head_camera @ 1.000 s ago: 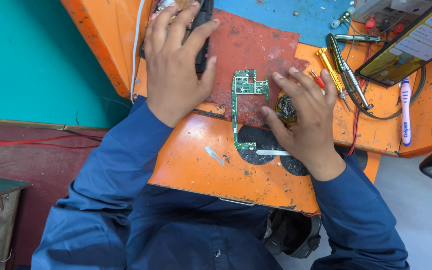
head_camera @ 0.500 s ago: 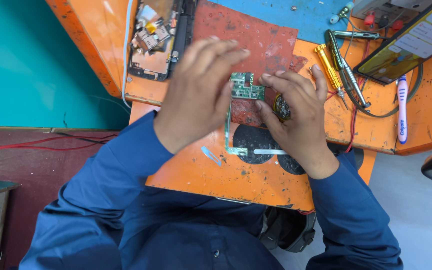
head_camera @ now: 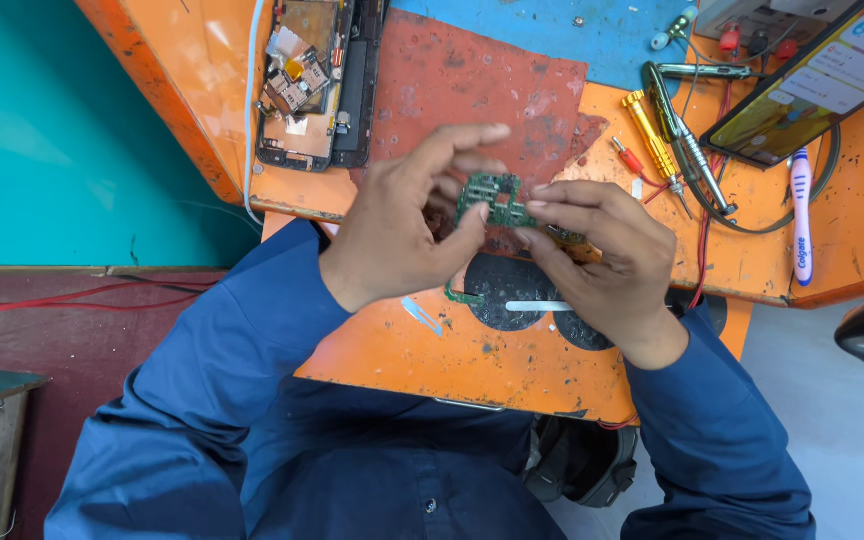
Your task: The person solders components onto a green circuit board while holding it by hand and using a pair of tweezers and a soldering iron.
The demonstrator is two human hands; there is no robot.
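Near edge: our worktop ends right at our chest, so the hands work just above its front lip, little room behind them.
Left edge: the orange top stops beside the opened phone; past it is teal wall, nothing to bump.
Right side: crowded, with a yellow screwdriver, tweezers, a lit phone and a toothbrush all lying close together.
Open room: the red mat between the opened phone and the tools is mostly bare.
Board: the green board is lifted off the worktop, between both hands, over the mat's near edge.
Left hand: we've got thumb and fingers pinching the board's left end, forefinger stretched over it.
Right hand: fingers curled, tips pinching the board's right end.
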